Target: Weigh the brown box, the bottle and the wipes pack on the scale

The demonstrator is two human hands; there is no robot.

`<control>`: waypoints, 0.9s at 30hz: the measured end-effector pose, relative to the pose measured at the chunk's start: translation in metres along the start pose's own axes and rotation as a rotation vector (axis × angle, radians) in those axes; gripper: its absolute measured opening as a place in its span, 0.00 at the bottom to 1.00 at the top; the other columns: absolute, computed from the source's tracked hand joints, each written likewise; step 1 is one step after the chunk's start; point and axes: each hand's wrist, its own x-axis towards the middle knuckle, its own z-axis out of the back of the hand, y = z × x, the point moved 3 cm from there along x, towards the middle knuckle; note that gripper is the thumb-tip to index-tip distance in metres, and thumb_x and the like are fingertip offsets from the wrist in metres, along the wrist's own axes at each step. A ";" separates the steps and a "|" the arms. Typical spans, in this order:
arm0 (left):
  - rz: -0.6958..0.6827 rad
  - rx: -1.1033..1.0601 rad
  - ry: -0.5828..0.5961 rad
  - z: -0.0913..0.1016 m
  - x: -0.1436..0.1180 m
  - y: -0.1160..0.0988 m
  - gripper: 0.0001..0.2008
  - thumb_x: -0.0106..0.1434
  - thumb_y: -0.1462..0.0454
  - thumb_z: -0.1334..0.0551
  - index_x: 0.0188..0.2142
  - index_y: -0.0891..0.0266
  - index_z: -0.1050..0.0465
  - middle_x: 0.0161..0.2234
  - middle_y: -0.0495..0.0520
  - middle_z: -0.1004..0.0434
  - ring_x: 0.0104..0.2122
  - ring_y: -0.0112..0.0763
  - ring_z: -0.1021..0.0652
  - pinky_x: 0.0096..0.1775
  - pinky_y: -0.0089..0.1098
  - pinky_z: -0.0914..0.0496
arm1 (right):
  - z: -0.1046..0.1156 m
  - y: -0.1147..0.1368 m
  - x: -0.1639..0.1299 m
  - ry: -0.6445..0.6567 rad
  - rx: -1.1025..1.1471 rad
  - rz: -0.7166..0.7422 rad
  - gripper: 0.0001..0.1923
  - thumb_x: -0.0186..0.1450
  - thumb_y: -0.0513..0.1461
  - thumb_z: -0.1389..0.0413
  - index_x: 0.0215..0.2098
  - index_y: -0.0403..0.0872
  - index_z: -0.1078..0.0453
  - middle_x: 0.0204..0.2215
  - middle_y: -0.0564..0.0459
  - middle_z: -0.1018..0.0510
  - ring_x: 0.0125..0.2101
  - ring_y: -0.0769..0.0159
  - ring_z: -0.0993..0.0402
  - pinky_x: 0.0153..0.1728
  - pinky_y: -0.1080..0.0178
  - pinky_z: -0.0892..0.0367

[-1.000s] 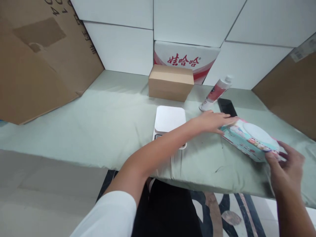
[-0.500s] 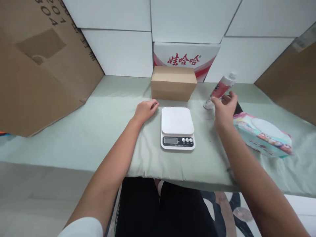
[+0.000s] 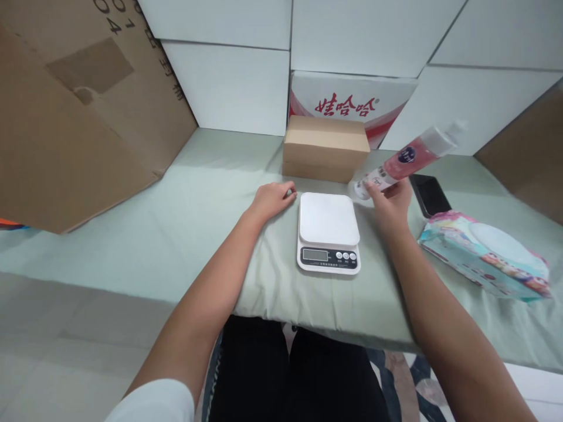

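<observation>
Cardboard [image 3: 65,117] in one big brown sheet leans at the left, and white blocks [image 3: 229,82] stand stacked at the back like a wall. Below them the table [image 3: 185,234] has a pale green cloth all over it. A white and red box with red writing [image 3: 352,102] stands at the back, and a small brown box [image 3: 326,147] sits right in front of it. Off to the right lies a soft pack with a round white lid and cartoon pictures [image 3: 484,255], flat on the cloth. Near the middle sits a white kitchen scale [image 3: 328,232] with a little screen and three buttons at its near edge. A black phone [image 3: 430,195] lies flat between the pack and the brown box. The right hand [image 3: 389,202] is closed around the bottom end of a pink tube [image 3: 407,161]. The tube is up off the cloth, tilted, with its white cap pointing up and to the right, just to the right of the scale and close to the brown box. The left hand [image 3: 272,199] rests on the cloth just left of the scale, fingers loosely curled, holding nothing.
</observation>
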 end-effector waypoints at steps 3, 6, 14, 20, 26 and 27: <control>0.015 0.014 -0.006 0.002 -0.002 -0.002 0.14 0.74 0.55 0.44 0.49 0.54 0.22 0.35 0.53 0.16 0.38 0.40 0.20 0.36 0.35 0.39 | -0.024 0.023 -0.019 0.250 0.106 -0.021 0.29 0.54 0.58 0.27 0.43 0.50 0.27 0.43 0.46 0.15 0.44 0.52 0.17 0.51 0.45 0.22; 0.037 0.021 -0.004 0.003 -0.004 -0.002 0.13 0.74 0.56 0.44 0.48 0.53 0.21 0.34 0.52 0.17 0.38 0.39 0.21 0.36 0.35 0.38 | -0.038 0.038 -0.035 0.407 0.059 -0.043 0.28 0.57 0.58 0.28 0.45 0.50 0.25 0.45 0.46 0.15 0.45 0.51 0.17 0.51 0.45 0.22; 0.032 0.027 -0.021 0.000 -0.002 0.001 0.14 0.73 0.55 0.43 0.48 0.52 0.20 0.34 0.52 0.16 0.38 0.40 0.20 0.37 0.35 0.37 | -0.035 0.049 -0.042 0.550 -0.024 0.048 0.29 0.55 0.57 0.26 0.43 0.49 0.23 0.44 0.45 0.15 0.45 0.49 0.18 0.50 0.47 0.23; 0.032 0.019 -0.021 0.000 -0.003 -0.001 0.14 0.72 0.56 0.43 0.49 0.52 0.20 0.34 0.52 0.16 0.37 0.39 0.20 0.36 0.35 0.37 | -0.037 0.038 -0.043 0.566 0.012 0.077 0.32 0.55 0.58 0.28 0.49 0.50 0.26 0.48 0.44 0.17 0.49 0.47 0.19 0.53 0.46 0.25; 0.033 0.007 -0.016 0.002 -0.004 -0.001 0.14 0.72 0.55 0.43 0.48 0.52 0.20 0.35 0.52 0.16 0.38 0.40 0.20 0.36 0.35 0.37 | -0.017 0.028 -0.024 0.209 0.074 0.232 0.42 0.62 0.70 0.44 0.63 0.56 0.34 0.56 0.46 0.22 0.54 0.49 0.22 0.52 0.47 0.26; 0.032 0.006 -0.016 0.002 -0.004 0.000 0.14 0.72 0.55 0.43 0.48 0.52 0.20 0.35 0.52 0.17 0.38 0.40 0.20 0.36 0.35 0.37 | -0.012 0.027 -0.021 0.153 0.051 0.234 0.42 0.62 0.70 0.45 0.63 0.57 0.35 0.56 0.46 0.23 0.53 0.50 0.22 0.50 0.48 0.26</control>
